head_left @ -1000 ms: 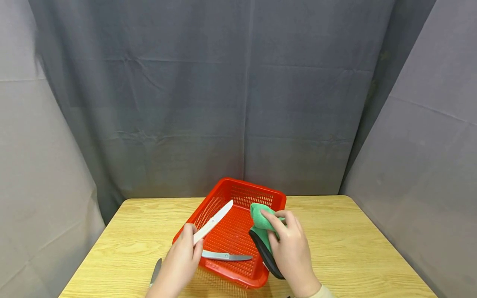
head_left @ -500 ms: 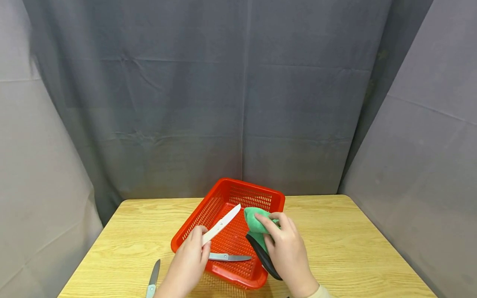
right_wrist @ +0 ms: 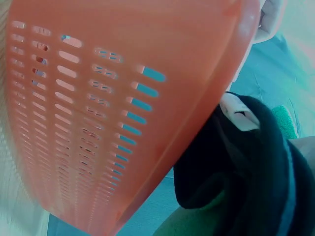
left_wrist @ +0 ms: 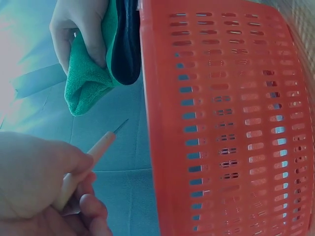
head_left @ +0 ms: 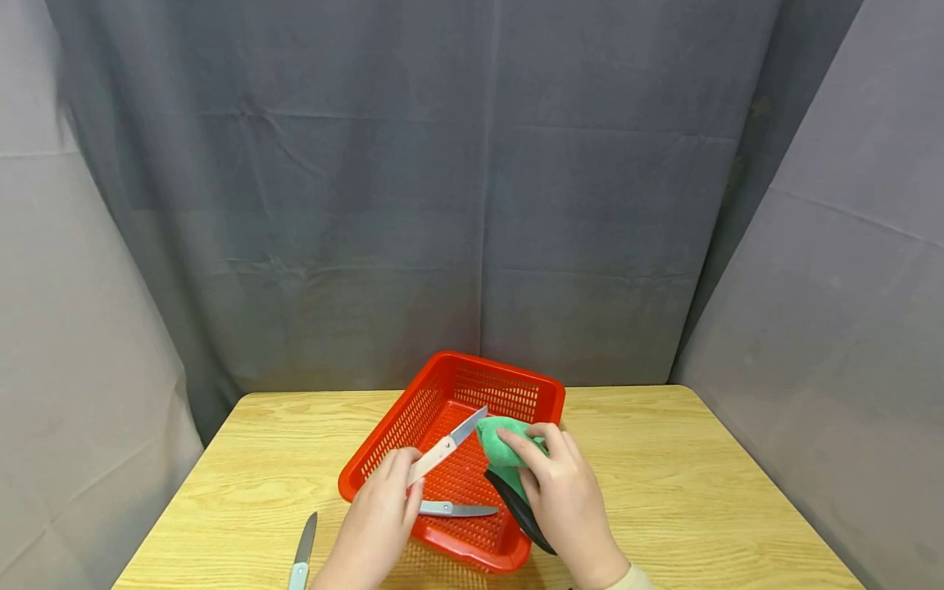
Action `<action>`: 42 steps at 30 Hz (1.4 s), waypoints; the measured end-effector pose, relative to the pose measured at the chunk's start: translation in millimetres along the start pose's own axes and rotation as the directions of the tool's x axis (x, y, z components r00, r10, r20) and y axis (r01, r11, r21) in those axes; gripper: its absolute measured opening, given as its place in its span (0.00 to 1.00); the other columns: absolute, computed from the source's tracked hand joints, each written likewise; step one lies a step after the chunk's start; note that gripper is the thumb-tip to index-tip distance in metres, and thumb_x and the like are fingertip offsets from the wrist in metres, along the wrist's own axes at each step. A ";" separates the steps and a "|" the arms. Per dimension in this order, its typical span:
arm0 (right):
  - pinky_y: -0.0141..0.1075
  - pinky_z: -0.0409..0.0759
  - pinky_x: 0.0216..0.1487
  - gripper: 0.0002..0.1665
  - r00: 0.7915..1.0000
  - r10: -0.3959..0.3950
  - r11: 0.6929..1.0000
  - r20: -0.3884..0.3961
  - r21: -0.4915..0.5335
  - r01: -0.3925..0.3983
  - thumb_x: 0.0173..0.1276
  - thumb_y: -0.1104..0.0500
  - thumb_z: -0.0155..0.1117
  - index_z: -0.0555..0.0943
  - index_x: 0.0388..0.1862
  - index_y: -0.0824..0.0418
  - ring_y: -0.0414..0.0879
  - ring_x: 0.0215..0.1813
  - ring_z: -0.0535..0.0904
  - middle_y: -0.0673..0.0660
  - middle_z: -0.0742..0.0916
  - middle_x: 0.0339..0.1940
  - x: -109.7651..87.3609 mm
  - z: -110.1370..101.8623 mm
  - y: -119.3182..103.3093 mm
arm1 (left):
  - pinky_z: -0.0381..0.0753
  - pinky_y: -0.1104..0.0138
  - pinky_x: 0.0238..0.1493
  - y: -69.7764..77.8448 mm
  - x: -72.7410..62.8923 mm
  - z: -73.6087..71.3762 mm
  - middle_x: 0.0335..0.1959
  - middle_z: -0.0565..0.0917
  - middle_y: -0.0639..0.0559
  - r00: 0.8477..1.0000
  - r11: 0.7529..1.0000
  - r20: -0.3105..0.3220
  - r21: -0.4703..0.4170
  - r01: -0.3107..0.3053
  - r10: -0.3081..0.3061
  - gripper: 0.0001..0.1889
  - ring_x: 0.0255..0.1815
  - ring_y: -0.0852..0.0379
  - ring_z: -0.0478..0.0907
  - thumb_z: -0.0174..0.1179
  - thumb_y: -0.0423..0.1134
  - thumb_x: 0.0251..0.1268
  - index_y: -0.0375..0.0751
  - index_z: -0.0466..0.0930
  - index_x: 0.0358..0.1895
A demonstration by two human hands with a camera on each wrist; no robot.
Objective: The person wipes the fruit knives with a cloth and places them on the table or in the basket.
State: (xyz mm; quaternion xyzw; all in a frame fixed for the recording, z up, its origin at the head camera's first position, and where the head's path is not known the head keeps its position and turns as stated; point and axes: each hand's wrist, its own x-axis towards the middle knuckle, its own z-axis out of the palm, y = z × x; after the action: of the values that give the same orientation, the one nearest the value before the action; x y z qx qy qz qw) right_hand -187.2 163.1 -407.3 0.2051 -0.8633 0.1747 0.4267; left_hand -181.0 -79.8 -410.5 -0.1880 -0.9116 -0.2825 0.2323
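Note:
My left hand point(head_left: 379, 504) holds a folding knife point(head_left: 437, 457) by its pale handle, over the left side of the red basket point(head_left: 544, 381). The unfolded blade points up and right, its tip beside the green cloth point(head_left: 500, 441). With thumb and fingers, my right hand point(head_left: 568, 492) pinches that cloth, whose black-edged part point(head_left: 516, 506) hangs down over the basket's right rim. Inside the basket lies a second knife point(head_left: 459, 510) with a grey-blue handle. In the left wrist view, the held knife's handle point(left_wrist: 98, 150) runs through my curled fingers.
A third knife point(head_left: 304, 549), pale blue-green in the handle, lies unfolded on the wooden table point(head_left: 236, 492) left of my left forearm. Grey curtains point(head_left: 369, 205) stand behind the table and along both sides.
My left hand has moved right with its knife and turned it, so the blade now shows grey. The cloth in my right hand has shifted left and slightly down, nearer the blade.

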 end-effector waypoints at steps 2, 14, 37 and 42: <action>0.41 0.82 0.37 0.36 1.000 -0.001 1.000 0.003 -0.001 0.001 0.48 0.72 0.81 0.87 0.56 0.45 0.50 0.41 0.78 0.56 0.83 0.46 0.1 0.4 -0.3 | 0.80 0.63 0.42 0.0 -0.3 0.3 0.39 0.79 0.56 1.000 1.000 -0.006 0.013 -0.014 0.014 0.13 0.37 0.62 0.74 0.65 0.32 0.68 0.41 0.77 0.52; 0.40 0.83 0.37 0.38 0.999 -0.035 0.999 0.030 0.016 0.035 0.47 0.73 0.82 0.87 0.55 0.44 0.48 0.43 0.79 0.55 0.83 0.47 -2.1 6.1 -2.1 | 0.80 0.63 0.37 1.1 -3.8 2.2 0.37 0.80 0.58 0.997 0.997 -0.042 0.052 -0.064 0.067 0.14 0.33 0.62 0.77 0.69 0.33 0.65 0.45 0.79 0.52; 0.41 0.84 0.39 0.35 0.998 -0.035 0.999 0.053 0.027 0.033 0.50 0.71 0.82 0.88 0.56 0.44 0.49 0.45 0.80 0.54 0.83 0.47 -4.0 10.6 -2.9 | 0.81 0.64 0.41 5.4 -2.7 1.8 0.41 0.81 0.60 0.999 0.998 -0.014 -0.051 -0.037 0.036 0.14 0.37 0.64 0.76 0.68 0.32 0.65 0.47 0.80 0.51; 0.40 0.83 0.39 0.36 0.998 -0.022 0.999 0.062 0.025 0.020 0.49 0.72 0.82 0.88 0.56 0.44 0.47 0.44 0.79 0.54 0.83 0.48 -4.1 9.9 -2.5 | 0.81 0.65 0.40 3.7 -2.5 3.4 0.40 0.82 0.60 0.998 0.996 -0.028 -0.070 -0.052 0.051 0.14 0.36 0.65 0.76 0.68 0.31 0.64 0.46 0.80 0.50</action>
State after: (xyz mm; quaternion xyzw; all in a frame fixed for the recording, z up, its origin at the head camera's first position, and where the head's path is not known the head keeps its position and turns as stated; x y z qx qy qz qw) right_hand -190.2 157.0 -416.0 0.2247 -0.8717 0.1745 0.3989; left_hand -178.3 -75.4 -412.7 -0.2158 -0.8927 -0.3109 0.2446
